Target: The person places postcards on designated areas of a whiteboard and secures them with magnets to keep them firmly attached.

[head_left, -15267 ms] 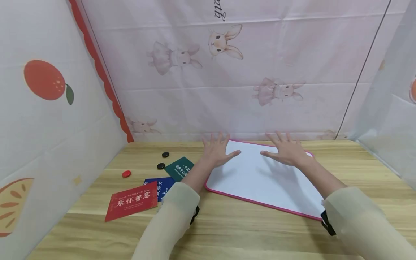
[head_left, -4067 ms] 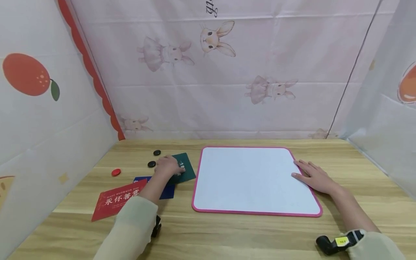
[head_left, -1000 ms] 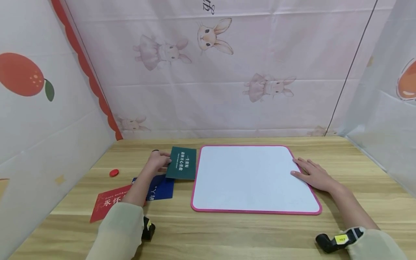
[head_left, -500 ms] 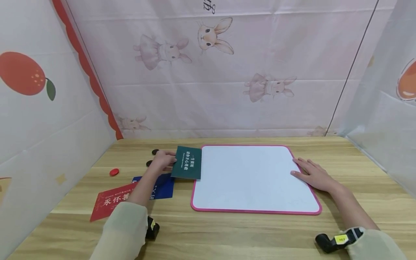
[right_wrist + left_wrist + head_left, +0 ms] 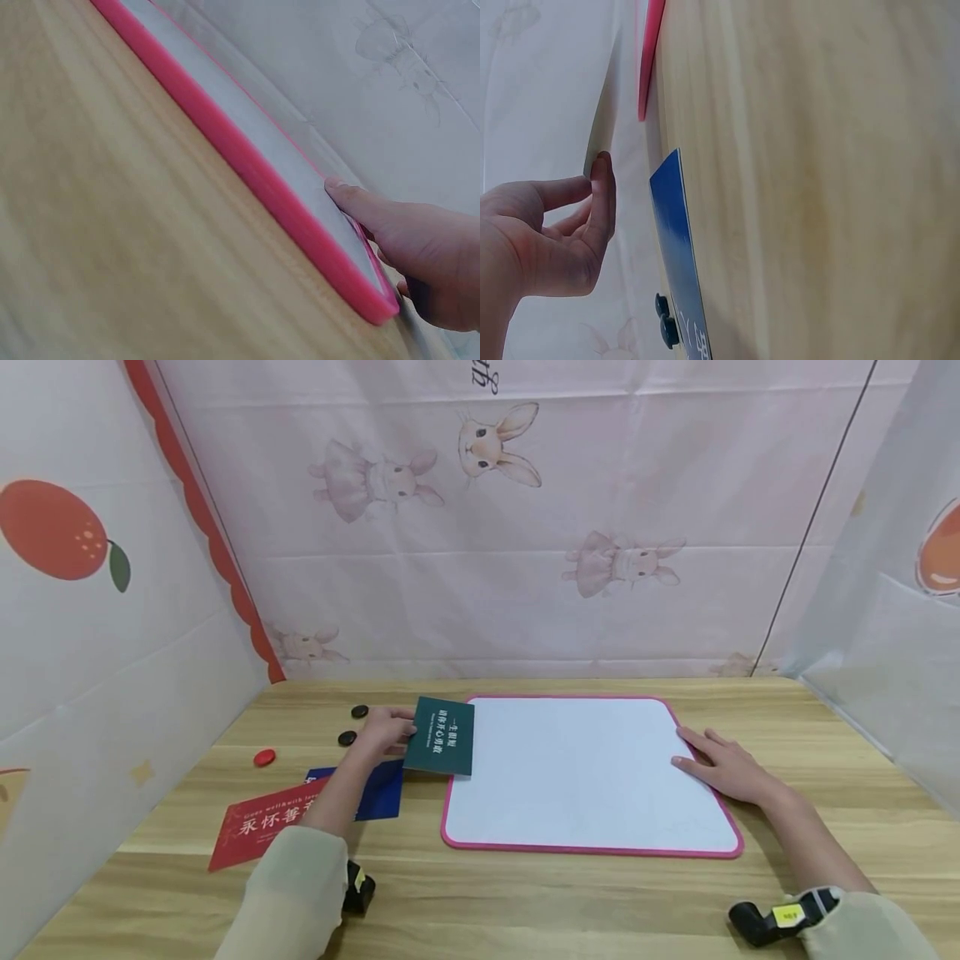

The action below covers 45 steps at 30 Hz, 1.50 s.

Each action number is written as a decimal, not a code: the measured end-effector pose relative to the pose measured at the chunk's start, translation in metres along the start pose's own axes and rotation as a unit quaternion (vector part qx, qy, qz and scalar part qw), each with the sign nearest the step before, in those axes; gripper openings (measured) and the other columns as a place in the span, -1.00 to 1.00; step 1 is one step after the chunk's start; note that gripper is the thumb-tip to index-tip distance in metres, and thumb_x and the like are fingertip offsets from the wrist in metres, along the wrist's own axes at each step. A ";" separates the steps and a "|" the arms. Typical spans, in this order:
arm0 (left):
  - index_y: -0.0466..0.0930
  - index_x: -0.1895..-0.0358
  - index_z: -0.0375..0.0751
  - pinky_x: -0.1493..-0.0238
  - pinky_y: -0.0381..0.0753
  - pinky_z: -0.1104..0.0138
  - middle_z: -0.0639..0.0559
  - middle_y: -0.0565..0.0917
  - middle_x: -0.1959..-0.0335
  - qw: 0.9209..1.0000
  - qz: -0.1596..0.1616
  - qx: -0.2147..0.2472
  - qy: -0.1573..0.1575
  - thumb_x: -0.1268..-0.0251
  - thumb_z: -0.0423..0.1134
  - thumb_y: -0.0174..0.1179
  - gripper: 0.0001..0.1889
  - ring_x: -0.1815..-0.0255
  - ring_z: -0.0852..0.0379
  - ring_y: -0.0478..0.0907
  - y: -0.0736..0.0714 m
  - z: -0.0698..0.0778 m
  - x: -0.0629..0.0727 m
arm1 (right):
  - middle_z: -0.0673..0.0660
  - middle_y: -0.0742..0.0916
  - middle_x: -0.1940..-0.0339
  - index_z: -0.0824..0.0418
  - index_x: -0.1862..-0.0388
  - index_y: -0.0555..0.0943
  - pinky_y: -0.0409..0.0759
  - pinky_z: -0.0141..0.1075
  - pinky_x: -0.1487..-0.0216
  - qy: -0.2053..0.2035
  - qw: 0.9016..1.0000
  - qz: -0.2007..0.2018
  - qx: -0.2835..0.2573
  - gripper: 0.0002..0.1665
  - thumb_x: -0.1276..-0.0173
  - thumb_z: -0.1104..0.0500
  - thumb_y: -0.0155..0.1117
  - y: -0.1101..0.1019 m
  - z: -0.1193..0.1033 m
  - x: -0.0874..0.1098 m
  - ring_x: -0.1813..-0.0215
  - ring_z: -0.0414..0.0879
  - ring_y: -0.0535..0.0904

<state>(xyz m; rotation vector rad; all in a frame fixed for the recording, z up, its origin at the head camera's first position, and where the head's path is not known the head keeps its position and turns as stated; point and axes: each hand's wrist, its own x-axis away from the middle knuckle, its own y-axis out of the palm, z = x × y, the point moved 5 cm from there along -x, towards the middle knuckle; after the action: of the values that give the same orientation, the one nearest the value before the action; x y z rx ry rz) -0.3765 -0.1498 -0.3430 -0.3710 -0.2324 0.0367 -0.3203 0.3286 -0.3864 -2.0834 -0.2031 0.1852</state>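
In the head view my left hand (image 5: pixel 384 732) pinches the left edge of a dark green card (image 5: pixel 441 737) with white writing. The left wrist view shows the thumb and fingertips on either side of the card's edge (image 5: pixel 598 139), with the card raised above the table. Its right part overlaps the left border of a whiteboard (image 5: pixel 592 777) with a pink frame. My right hand (image 5: pixel 731 768) rests on the board's right edge, fingers extended. In the right wrist view the thumb of the right hand (image 5: pixel 427 251) lies on the white surface near a corner.
Left of the board, a red card (image 5: pixel 258 827) overlaps a blue card (image 5: pixel 381 793), both partly behind the left forearm. Two black round magnets (image 5: pixel 347 738) and a red one (image 5: pixel 264 757) lie further left. A printed cloth wall (image 5: pixel 450 610) stands behind the wooden table (image 5: pixel 540 902).
Over the last second my left hand has carried the green card rightward, from beside the board to over its left border. Earlier the board was turned straighter. The right hand has stayed at its edge.
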 end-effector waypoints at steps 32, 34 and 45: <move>0.40 -0.17 -0.39 0.33 0.58 0.29 -0.21 0.56 0.17 1.000 -0.013 -0.007 0.005 -0.28 -0.47 0.00 -0.63 0.31 0.05 0.52 0.014 0.010 0.002 | 0.61 0.09 -0.30 0.32 -0.40 0.11 -0.10 0.41 -0.07 0.000 1.000 0.002 0.007 -0.12 -0.32 -0.21 0.05 0.000 -0.004 0.001 -0.28 0.52 -0.11; 0.40 -0.17 -0.39 0.35 0.58 0.30 -0.22 0.56 0.16 1.000 -0.014 -0.007 0.005 -0.28 -0.47 0.00 -0.63 0.31 0.05 0.52 0.015 0.009 0.002 | 0.61 0.09 -0.30 0.33 -0.40 0.11 -0.10 0.41 -0.07 0.000 1.000 0.001 0.005 -0.12 -0.32 -0.20 0.05 0.000 -0.005 0.001 -0.29 0.52 -0.12; 0.42 -0.16 -0.36 0.32 0.58 0.29 -0.23 0.55 0.11 1.000 -0.012 -0.018 0.003 -0.29 -0.45 0.02 -0.64 0.23 0.01 0.52 0.022 0.010 0.001 | 0.62 0.10 -0.29 0.37 -0.38 0.12 -0.12 0.41 -0.08 -0.001 1.000 0.004 0.000 -0.13 -0.32 -0.18 0.06 -0.002 -0.009 0.003 -0.28 0.52 -0.12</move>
<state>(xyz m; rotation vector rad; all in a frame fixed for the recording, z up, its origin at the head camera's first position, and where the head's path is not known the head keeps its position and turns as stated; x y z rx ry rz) -0.3780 -0.1259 -0.3412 -0.4033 -0.2316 0.0069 -0.3152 0.3222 -0.3805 -2.0835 -0.1962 0.1913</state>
